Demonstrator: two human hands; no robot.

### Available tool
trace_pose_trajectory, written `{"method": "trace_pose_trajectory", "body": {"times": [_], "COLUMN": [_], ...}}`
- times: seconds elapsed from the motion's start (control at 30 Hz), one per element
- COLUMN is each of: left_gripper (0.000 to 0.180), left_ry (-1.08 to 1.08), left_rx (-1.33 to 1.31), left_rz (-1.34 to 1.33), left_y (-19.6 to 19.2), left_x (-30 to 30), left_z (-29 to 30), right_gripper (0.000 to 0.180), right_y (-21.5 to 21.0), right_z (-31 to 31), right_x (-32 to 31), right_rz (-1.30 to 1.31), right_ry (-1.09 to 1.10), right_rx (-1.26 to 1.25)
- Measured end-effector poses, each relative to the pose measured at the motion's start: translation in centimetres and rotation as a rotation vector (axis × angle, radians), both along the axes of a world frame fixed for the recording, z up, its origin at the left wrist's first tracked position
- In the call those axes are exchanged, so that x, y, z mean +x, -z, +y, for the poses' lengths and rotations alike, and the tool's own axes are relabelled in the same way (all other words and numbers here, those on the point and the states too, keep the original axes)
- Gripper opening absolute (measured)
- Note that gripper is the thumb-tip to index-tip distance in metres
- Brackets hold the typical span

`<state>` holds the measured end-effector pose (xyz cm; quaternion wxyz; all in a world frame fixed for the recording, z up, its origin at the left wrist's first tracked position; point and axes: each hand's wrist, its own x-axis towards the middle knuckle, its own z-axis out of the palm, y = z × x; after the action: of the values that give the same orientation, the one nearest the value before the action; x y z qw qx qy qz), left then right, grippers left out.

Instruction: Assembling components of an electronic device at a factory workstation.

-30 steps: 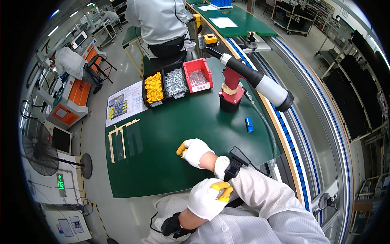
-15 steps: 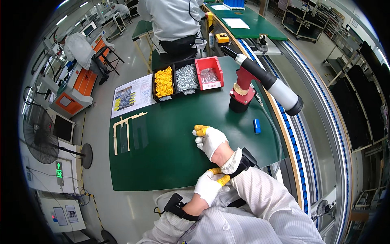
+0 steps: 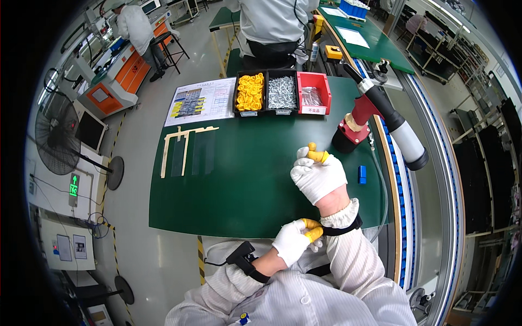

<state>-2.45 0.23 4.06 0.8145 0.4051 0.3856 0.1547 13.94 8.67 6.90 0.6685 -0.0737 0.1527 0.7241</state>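
Note:
My left hand [image 3: 293, 241], in a white glove with yellow fingertips, pinches the black wrist strap [image 3: 343, 227] round my right forearm, just below the gathered white cuff. Over the green table [image 3: 239, 179], my right hand [image 3: 321, 176] is held up, gloved the same way, back of the hand toward me. Its fingers are curled in, and nothing shows in them. On my left wrist sits another black strap with a small box [image 3: 243, 257]. A little blue block [image 3: 362, 174] lies to the right of my right hand.
A black and red powered tool [image 3: 375, 119] stands at the table's right, its hose [image 3: 380, 182] running beside it. Bins of yellow pieces [image 3: 250, 92], screws [image 3: 282, 92] and clear bits [image 3: 311, 96] line the far edge, beside a printed sheet [image 3: 201, 100]. Tape strips [image 3: 185, 155] lie left.
My right hand has rolled over and its fingers have curled in more. The box on its strap has turned out of sight. My left hand stays at the strap; the whole view has shifted.

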Motion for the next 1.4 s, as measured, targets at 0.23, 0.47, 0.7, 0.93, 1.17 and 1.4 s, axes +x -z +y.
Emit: {"method": "trace_pose_trajectory", "body": {"times": [0.23, 0.47, 0.7, 0.93, 1.17, 1.4], "left_gripper": [0.018, 0.016, 0.019, 0.016, 0.037, 0.044], "left_ry": [-0.006, -0.078, 0.090, -0.461, -0.050, -0.197], "left_rx": [0.129, -0.235, 0.328, 0.940, 1.432, 1.417], "left_rz": [0.004, -0.281, -0.408, -0.093, 0.175, 0.237], "left_y": [3.5, 6.4, 0.0, -5.6, -6.1, -4.1], "left_x": [0.3, 2.0, -4.0, -8.0, -1.3, -0.2], "left_z": [-0.8, 0.5, 8.1, 5.4, -1.4, -1.1], "right_gripper": [0.018, 0.021, 0.017, 0.016, 0.020, 0.024], "right_y": [-4.4, -4.9, -3.8, -0.4, -0.7, -0.2], "right_z": [-1.8, -7.6, -9.9, -5.3, 0.1, 1.2], "right_x": [-1.3, -11.2, -11.9, -7.5, -4.1, -2.9], "right_rz": [0.077, -0.703, -1.903, -2.670, -2.660, -2.537], "right_ry": [0.033, -0.661, -0.847, -0.638, -0.536, -0.569], "right_rx": [0.065, 0.451, 0.961, 0.638, 0.054, -0.141]}}
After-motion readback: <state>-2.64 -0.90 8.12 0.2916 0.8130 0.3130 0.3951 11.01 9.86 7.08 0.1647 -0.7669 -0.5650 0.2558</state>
